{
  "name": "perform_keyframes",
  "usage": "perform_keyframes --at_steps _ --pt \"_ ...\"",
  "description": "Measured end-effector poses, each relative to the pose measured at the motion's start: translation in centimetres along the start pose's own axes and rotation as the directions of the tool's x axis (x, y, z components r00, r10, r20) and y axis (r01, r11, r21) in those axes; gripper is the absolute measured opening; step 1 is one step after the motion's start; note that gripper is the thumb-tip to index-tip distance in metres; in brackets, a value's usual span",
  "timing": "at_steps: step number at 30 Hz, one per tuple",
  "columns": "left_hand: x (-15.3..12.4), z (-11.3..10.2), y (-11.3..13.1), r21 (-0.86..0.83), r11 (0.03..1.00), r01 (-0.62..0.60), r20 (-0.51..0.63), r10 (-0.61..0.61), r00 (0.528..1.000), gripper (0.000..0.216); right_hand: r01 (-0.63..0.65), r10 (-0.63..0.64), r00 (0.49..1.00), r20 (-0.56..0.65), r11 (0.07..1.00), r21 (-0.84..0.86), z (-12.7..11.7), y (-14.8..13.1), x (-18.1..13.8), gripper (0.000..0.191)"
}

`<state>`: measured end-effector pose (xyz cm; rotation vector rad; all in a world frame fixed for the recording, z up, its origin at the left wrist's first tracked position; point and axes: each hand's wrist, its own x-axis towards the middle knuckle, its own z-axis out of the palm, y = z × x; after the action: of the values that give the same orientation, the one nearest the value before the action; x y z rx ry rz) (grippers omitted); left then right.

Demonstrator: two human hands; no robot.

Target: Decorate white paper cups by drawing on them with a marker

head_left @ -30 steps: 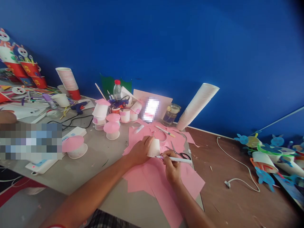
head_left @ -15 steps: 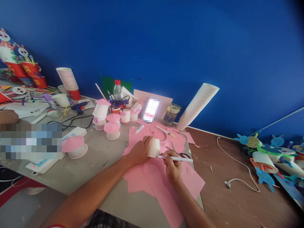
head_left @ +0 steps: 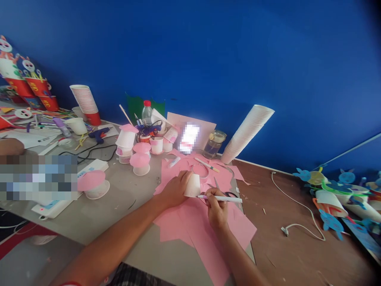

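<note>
My left hand (head_left: 179,186) is closed around the side of a white paper cup (head_left: 194,184), which stands rim down over pink paper. A white marker (head_left: 228,199) with a purple tip end is gripped in my right hand (head_left: 216,206), its tip at the cup's lower edge. Pink paper sheets (head_left: 208,238) lie under both hands. Scissors (head_left: 230,194) with dark handles lie just behind my right hand, partly hidden by it. A second pen (head_left: 208,165) rests on the pink scraps behind the cup.
A tall leaning stack of white cups (head_left: 248,133), a glass jar (head_left: 214,143) and a lit phone (head_left: 189,138) stand at the back. Pink-topped cups (head_left: 140,163) and a power strip (head_left: 59,204) are on the left. Another person's hand (head_left: 11,147) shows at the far left.
Hardly anything differs. The cup stays in my left hand, and the marker tip remains at its edge with only a very slight shift.
</note>
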<state>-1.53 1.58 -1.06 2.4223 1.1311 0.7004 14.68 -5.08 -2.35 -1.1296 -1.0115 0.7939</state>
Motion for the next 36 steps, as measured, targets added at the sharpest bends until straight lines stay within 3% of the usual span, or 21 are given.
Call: perform_keyframes --at_steps 6,11,13,16,19,22,28,36 --pt "-0.1 0.0 0.0 -0.012 1.0 -0.001 -0.015 0.001 1.0 0.055 -0.003 0.002 1.0 -0.024 1.0 -0.02 0.2 -0.3 0.1 0.018" --pt "0.0 0.2 0.1 -0.047 0.999 -0.014 -0.054 0.012 0.998 0.055 0.0 0.022 0.992 -0.122 0.984 0.176 0.9 -0.8 0.1 0.021" --pt "0.0 0.2 0.0 -0.064 0.998 -0.024 -0.062 0.02 0.998 0.052 0.012 0.012 0.991 -0.133 0.983 0.181 0.9 -0.8 0.0 0.025" --pt "-0.1 0.1 -0.1 -0.093 0.996 -0.016 -0.064 0.01 0.998 0.056 0.061 -0.054 0.988 -0.143 0.997 0.045 0.8 -0.7 0.0 0.032" --pt "-0.1 0.2 -0.3 -0.11 0.994 -0.001 -0.073 -0.007 0.997 0.061 0.115 -0.139 0.979 -0.149 0.98 -0.16 0.6 -0.6 0.0 0.023" --pt "-0.1 0.4 -0.5 -0.13 0.991 -0.018 -0.111 0.004 0.994 0.058 0.196 -0.223 0.973 -0.059 0.934 -0.298 0.4 -0.6 -0.1 0.017" --pt "-0.1 0.9 -0.9 -0.184 0.981 -0.062 -0.19 0.026 0.982 0.061 0.452 -0.39 0.892 0.23 0.786 -0.422 0.0 -0.6 0.0 0.039" --pt "-0.2 0.8 -0.6 -0.232 0.971 -0.054 -0.158 0.017 0.987 0.071 0.585 -0.491 0.81 0.32 0.659 -0.472 0.0 0.1 0.3 0.035"
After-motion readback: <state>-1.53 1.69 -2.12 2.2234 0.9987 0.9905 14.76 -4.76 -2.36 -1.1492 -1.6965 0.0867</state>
